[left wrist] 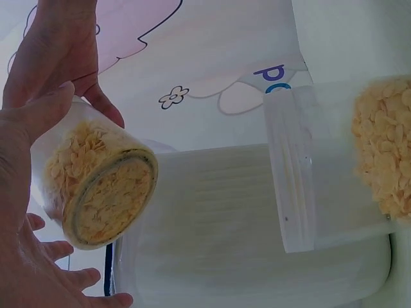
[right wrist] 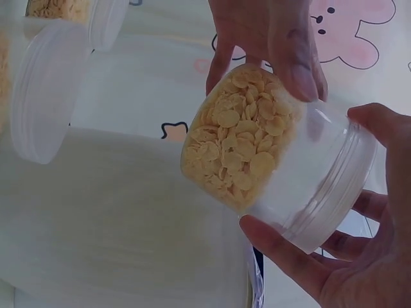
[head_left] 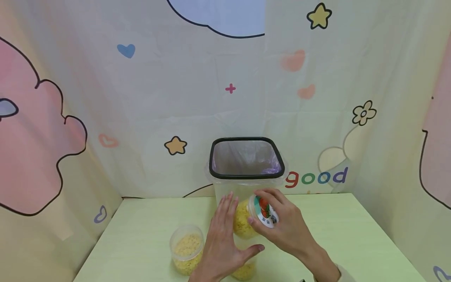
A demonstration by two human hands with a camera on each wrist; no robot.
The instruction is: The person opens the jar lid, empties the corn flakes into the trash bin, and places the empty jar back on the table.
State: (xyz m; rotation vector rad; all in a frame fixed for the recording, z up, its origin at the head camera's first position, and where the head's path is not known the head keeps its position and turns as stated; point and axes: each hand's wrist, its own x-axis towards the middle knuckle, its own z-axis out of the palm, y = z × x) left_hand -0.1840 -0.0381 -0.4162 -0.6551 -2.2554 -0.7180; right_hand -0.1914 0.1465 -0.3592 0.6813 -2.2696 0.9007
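In the head view my right hand (head_left: 289, 223) grips a clear plastic jar (head_left: 243, 223) by its lid (head_left: 266, 211), which bears a red fruit picture. The jar is tilted, base toward the left hand, and pale yellow flakes (right wrist: 241, 141) lie heaped at its bottom end. My left hand (head_left: 223, 239) is beside the base with straight fingers and thumb spread out. A second jar (head_left: 246, 271) stands below, partly hidden by the left hand. Left of that hand stands another jar (head_left: 186, 250) with similar flakes.
A bin (head_left: 246, 177) with a black rim and a clear plastic liner stands at the back of the pale green table (head_left: 148, 223). Behind it hangs a cloth (head_left: 197, 102) printed with stars, hearts and letters.
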